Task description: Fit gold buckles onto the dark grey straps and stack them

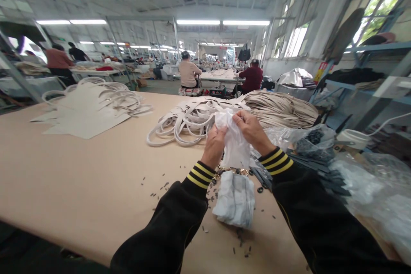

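Observation:
A thin white plastic bag (236,147) hangs between my hands above the table. My left hand (214,145) pinches its upper left edge, and my right hand (252,129) grips the top right. What the bag holds, if anything, I cannot make out. Just below it lies a folded whitish cloth-like bundle (236,199) on the brown tabletop. Gold-coloured metal pieces (244,172) show behind the bundle, partly covered by the bag. Small dark pieces (212,199) are scattered around it, with a black ring (260,189) at the right.
Beige straps (183,122) are heaped behind my hands, beside a long strap bundle (282,109). Flat beige panels with looped handles (86,111) lie at the left. Clear plastic bags (362,184), dark strips and a white bucket (353,139) crowd the right. People sit at work farther back.

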The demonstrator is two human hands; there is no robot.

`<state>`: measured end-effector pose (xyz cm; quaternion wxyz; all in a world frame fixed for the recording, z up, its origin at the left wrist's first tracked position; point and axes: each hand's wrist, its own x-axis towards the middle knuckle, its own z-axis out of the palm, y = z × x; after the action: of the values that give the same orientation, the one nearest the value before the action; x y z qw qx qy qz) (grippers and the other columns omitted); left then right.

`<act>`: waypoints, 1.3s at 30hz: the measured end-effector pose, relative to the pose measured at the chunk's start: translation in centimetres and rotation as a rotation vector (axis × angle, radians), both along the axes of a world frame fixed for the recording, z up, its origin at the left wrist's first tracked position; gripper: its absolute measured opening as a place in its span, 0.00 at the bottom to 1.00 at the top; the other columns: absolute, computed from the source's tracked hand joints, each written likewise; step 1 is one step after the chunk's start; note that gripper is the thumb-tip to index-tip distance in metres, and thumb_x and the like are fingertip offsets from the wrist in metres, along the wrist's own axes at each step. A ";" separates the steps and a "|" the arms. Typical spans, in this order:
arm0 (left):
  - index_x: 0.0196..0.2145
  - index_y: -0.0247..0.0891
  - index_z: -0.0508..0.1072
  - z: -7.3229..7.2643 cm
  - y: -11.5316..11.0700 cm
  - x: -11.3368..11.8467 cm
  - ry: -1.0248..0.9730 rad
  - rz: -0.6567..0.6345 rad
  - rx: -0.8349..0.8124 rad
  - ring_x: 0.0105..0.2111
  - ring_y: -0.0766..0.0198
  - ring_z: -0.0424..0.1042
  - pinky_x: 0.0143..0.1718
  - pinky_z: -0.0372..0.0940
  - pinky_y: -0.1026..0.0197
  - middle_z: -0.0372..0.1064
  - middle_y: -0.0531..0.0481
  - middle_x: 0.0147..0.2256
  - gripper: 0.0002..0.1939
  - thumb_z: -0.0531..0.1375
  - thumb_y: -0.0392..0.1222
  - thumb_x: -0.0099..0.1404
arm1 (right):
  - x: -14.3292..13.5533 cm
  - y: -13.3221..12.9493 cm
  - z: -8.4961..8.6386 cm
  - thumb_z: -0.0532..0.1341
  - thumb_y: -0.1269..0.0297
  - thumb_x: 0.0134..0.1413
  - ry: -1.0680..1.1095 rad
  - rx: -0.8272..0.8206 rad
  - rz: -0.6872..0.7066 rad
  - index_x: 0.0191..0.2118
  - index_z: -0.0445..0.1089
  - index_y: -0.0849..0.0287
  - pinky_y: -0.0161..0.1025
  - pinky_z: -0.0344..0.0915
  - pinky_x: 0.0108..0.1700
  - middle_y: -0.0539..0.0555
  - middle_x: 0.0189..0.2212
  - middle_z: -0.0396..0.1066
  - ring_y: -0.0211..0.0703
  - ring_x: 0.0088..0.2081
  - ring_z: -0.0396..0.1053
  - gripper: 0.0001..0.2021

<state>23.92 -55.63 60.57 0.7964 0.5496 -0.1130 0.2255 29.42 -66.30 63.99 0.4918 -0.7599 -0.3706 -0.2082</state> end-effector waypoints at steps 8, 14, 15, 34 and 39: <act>0.37 0.32 0.68 0.6 -1.1 -2.0 0.168 -0.252 -0.369 0.42 0.61 0.66 0.44 0.61 0.60 0.68 0.45 0.36 0.21 0.46 0.53 0.62 | -2.6 1.4 -4.8 0.55 0.62 0.50 -0.054 0.018 -0.033 0.45 0.57 0.62 0.39 0.60 0.40 0.56 0.37 0.64 0.44 0.37 0.64 0.16; 0.42 0.37 0.65 -5.7 0.8 -4.4 0.226 0.158 0.380 0.41 0.60 0.65 0.37 0.63 0.61 0.65 0.46 0.40 0.14 0.52 0.46 0.60 | -1.0 -3.0 -5.2 0.48 0.75 0.43 -0.044 0.032 -0.310 0.35 0.64 0.61 0.38 0.59 0.37 0.54 0.30 0.67 0.44 0.33 0.64 0.12; 0.40 0.36 0.65 -7.3 1.2 -5.1 0.288 0.226 0.542 0.39 0.61 0.66 0.37 0.62 0.60 0.66 0.46 0.37 0.13 0.51 0.45 0.60 | -1.0 -4.1 -4.8 0.48 0.75 0.43 -0.026 0.036 -0.374 0.34 0.64 0.61 0.37 0.59 0.35 0.53 0.27 0.67 0.44 0.31 0.64 0.12; 0.21 0.34 0.65 -15.7 1.5 -4.9 0.694 -0.243 0.029 0.18 0.68 0.61 0.22 0.53 0.66 0.62 0.55 0.18 0.09 0.62 0.39 0.41 | -8.2 -3.0 -14.0 0.54 0.59 0.49 0.370 -0.693 0.069 0.43 0.65 0.57 0.36 0.57 0.39 0.56 0.39 0.71 0.48 0.41 0.66 0.15; 0.21 0.35 0.61 -12.7 -0.7 -4.8 0.601 -0.223 -0.269 0.18 0.71 0.59 0.22 0.54 0.67 0.59 0.57 0.17 0.13 0.64 0.40 0.42 | -8.5 -2.9 -13.6 0.62 0.53 0.39 0.397 -0.665 0.144 0.48 0.62 0.60 0.35 0.58 0.38 0.58 0.40 0.70 0.50 0.40 0.67 0.28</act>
<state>19.08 -56.38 47.89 0.8791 0.4658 0.0980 -0.0222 20.94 -69.21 50.37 0.2941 -0.8753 -0.3679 0.1094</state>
